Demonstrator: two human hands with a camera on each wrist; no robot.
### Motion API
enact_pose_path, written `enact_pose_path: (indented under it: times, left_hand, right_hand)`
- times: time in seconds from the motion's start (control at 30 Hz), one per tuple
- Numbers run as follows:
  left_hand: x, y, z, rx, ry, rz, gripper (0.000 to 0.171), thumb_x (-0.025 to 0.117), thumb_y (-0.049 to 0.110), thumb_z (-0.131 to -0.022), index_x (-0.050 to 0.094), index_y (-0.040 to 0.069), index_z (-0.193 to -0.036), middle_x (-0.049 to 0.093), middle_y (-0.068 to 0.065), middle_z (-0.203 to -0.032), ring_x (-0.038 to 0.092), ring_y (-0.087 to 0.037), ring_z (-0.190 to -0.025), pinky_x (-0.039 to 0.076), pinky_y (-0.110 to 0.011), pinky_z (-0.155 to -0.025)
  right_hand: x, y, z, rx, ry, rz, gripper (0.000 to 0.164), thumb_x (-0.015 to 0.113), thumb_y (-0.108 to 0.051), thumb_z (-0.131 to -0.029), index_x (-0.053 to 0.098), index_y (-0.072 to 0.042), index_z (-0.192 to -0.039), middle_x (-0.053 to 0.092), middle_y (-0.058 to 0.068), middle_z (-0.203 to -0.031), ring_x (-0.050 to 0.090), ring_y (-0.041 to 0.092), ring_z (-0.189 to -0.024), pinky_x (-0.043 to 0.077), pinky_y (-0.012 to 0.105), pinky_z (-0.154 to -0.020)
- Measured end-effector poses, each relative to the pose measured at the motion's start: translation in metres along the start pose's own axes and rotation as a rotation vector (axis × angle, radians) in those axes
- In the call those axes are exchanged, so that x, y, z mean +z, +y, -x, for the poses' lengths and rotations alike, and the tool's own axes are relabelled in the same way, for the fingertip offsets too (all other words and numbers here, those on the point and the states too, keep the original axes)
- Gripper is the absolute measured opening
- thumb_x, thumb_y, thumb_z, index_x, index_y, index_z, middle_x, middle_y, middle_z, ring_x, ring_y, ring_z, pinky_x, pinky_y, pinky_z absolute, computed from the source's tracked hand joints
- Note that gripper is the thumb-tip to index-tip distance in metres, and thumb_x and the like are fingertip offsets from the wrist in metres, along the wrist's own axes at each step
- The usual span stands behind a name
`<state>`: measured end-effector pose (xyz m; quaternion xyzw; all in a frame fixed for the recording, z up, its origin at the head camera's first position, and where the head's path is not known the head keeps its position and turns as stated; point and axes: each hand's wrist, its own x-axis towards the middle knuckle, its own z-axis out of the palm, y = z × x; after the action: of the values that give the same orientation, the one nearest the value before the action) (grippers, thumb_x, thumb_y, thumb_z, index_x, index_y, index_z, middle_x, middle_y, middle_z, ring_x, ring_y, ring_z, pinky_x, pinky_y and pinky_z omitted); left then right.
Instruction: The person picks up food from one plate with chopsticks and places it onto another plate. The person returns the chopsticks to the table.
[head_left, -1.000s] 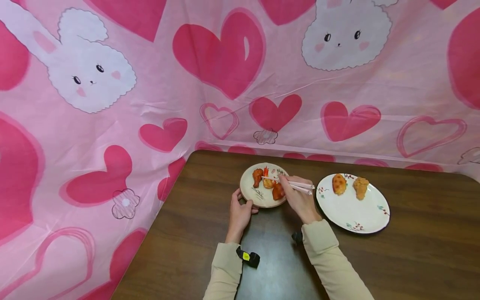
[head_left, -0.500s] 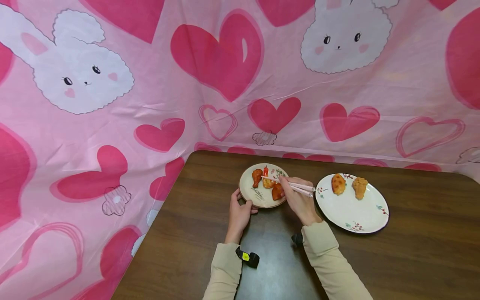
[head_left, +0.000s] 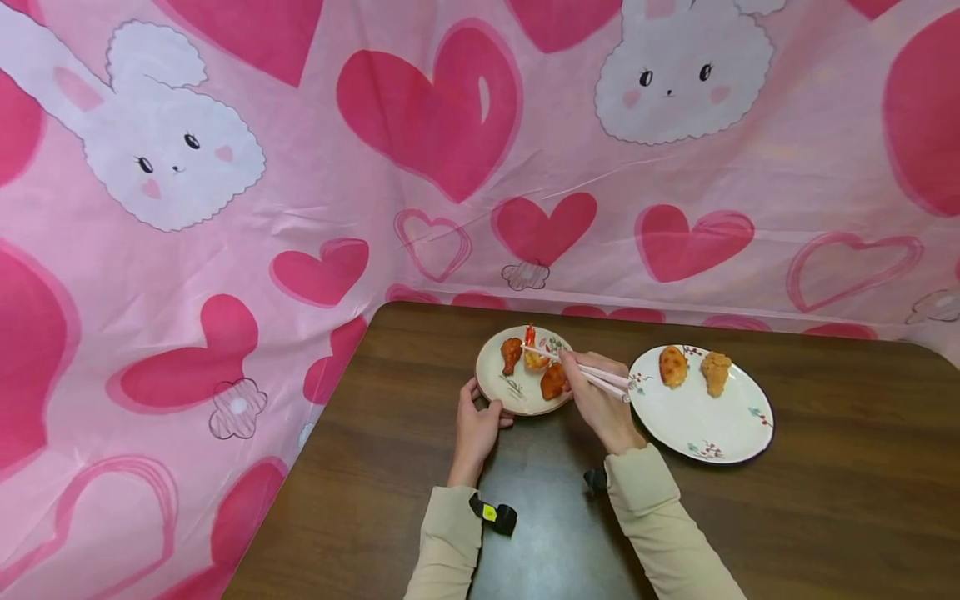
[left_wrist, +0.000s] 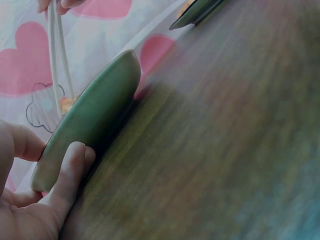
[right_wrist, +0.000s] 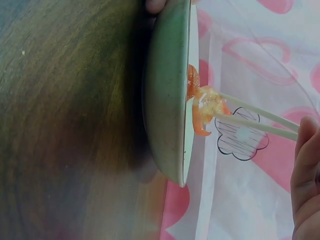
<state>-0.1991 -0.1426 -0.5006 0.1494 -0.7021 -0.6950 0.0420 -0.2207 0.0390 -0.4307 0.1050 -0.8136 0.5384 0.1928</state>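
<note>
My right hand (head_left: 600,400) holds a pair of pale pink chopsticks (head_left: 600,377) over the small round plate (head_left: 498,392). Their tips pinch a shrimp (right_wrist: 209,103) with a red tail, which shows above the plate's rim in the right wrist view. On the same plate lie a glazed drumstick (head_left: 512,355) to the left and a reddish-brown glazed piece (head_left: 552,381) to the right. My left hand (head_left: 477,429) grips the near left edge of this plate; in the left wrist view, thumb and fingers (left_wrist: 70,167) sit on its green outer side.
Right of my right hand stands a larger white oval plate (head_left: 697,425) with floral marks. It bears a browned oval piece (head_left: 673,367) and a piece of fried chicken (head_left: 716,373). A pink curtain (head_left: 435,250) rises behind the brown table (head_left: 360,483) and along its left side.
The shrimp between the chopstick tips has risen slightly from the small plate. My left hand keeps its grip on the rim, and the view has shifted a little.
</note>
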Motion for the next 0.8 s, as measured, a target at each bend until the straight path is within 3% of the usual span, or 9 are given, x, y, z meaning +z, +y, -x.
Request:
enact_pose_path:
  times: [0.17,0.3,0.5,0.8]
  left_hand:
    - [0.000,-0.001,-0.001,-0.007,0.002,-0.003,0.063,0.052,0.003,-0.089,0.027,0.004,-0.147,0.041,-0.019,-0.141,0.067,-0.017,-0.069,0.062,-0.031,-0.065]
    - [0.000,-0.001,-0.001,-0.003,-0.001,-0.004,0.062,0.051,0.002,-0.089,0.029,0.005,-0.146,0.041,-0.019,-0.140,0.066,-0.014,-0.066,0.061,-0.027,-0.063]
    - [0.000,0.004,0.001,-0.003,-0.006,0.005,0.062,0.050,0.001,-0.088,0.028,0.002,-0.146,0.041,-0.020,-0.139,0.065,-0.013,-0.065,0.061,-0.028,-0.063]
    - [0.000,-0.001,-0.001,-0.007,0.001,0.018,0.062,0.051,0.003,-0.089,0.028,0.004,-0.147,0.040,-0.019,-0.140,0.064,-0.011,-0.066,0.061,-0.029,-0.064]
  right_hand:
    - [-0.003,-0.003,0.002,-0.010,0.002,0.012,0.034,0.060,-0.030,-0.094,0.070,-0.016,-0.065,0.062,0.011,-0.063,0.053,0.010,-0.052,0.042,0.019,-0.041]
    - [-0.006,-0.003,0.005,0.055,0.007,-0.044,0.031,0.062,-0.031,-0.093,0.072,-0.014,-0.070,0.063,0.010,-0.064,0.055,0.014,-0.052,0.044,0.019,-0.040]
    - [-0.016,-0.015,0.006,0.174,0.020,-0.123,0.028,0.064,-0.027,-0.093,0.076,-0.002,-0.090,0.066,0.019,-0.074,0.059,0.011,-0.051,0.054,0.020,-0.046]
    - [-0.035,-0.042,0.013,0.220,0.070,-0.168,0.021,0.063,-0.011,-0.092,0.073,0.007,-0.092,0.065,0.021,-0.074,0.062,0.013,-0.052,0.054,0.018,-0.048]
